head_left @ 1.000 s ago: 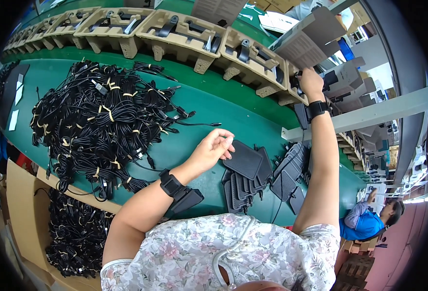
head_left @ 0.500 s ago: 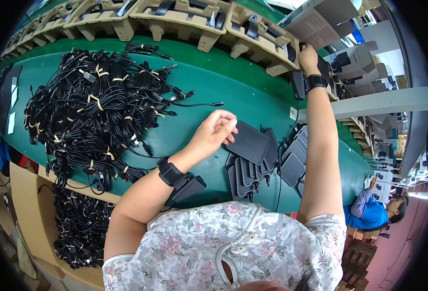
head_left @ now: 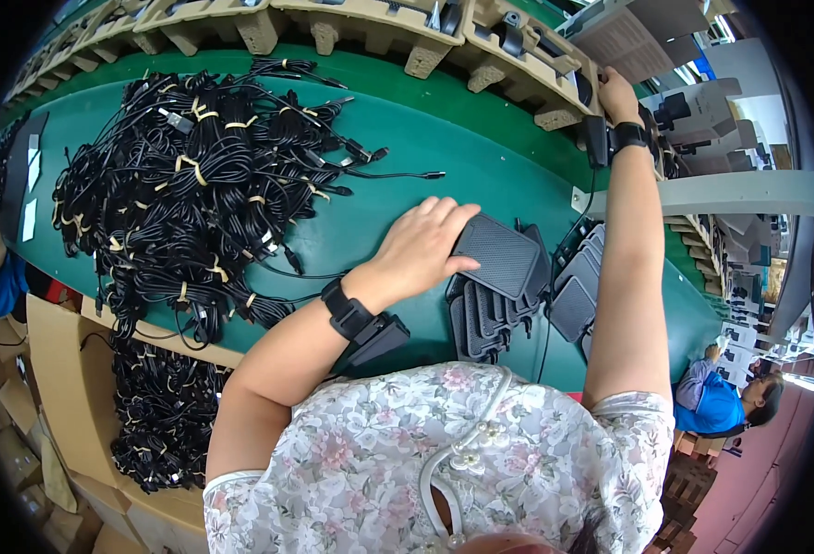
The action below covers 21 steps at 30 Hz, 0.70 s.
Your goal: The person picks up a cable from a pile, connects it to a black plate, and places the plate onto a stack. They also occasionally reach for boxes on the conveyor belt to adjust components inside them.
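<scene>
My left hand (head_left: 423,242) lies palm down over the green table, fingers stretched and thumb apart. Its thumb and forefinger border the upper left edge of a flat black textured plate (head_left: 499,256), the top one of a fanned pile; whether they press on it I cannot make out. Several similar black plates (head_left: 481,323) overlap below it, and more black plates (head_left: 575,309) lie to the right. My right hand (head_left: 619,97) is stretched far out to the right end of a brown moulded pulp tray (head_left: 564,78). Its fingers curl at the tray's end, over something dark and mostly hidden.
A big heap of bundled black cables (head_left: 194,194) covers the table's left side. Below stands a cardboard box (head_left: 74,369) with more cables. Pulp trays line the far edge. A pale metal bar (head_left: 730,194) juts in at right. Co-workers (head_left: 716,406) are at right and far left.
My left hand has turned palm down and stretched its fingers beside the top plate. My right hand still reaches to the tray's end. The whole view has shifted slightly.
</scene>
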{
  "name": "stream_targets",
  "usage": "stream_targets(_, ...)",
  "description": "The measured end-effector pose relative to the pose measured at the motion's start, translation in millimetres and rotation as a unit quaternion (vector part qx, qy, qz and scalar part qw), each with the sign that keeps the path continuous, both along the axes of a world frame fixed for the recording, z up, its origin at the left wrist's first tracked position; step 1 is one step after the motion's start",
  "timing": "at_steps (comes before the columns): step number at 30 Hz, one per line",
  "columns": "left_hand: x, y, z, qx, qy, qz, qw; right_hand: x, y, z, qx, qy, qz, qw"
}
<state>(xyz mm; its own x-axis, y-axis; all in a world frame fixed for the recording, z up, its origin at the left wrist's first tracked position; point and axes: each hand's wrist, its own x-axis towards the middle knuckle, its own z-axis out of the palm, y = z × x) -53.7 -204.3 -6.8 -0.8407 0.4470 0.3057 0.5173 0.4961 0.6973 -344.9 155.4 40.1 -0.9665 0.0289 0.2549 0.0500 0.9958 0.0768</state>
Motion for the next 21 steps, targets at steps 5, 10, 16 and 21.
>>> stream_targets(5, 4, -3, -10, -0.005, -0.057, -0.028, 0.998, 27, -48, 8, 0.318, 0.071, -0.002, 0.946)
stream_targets(10, 3, -2, -12, -0.012, -0.033, -0.009, 0.999, 151, -135, 36, 0.103, 0.154, 0.215, 0.959)
stream_targets(16, 2, -11, 6, 0.007, -0.152, 0.0, 0.988, 238, -152, 27, -0.156, -0.134, 0.218, 0.954)
stream_targets(21, -1, -8, 6, 0.145, -0.227, 0.088, 0.959, 259, -143, 13, -0.479, -0.297, 0.24, 0.79)
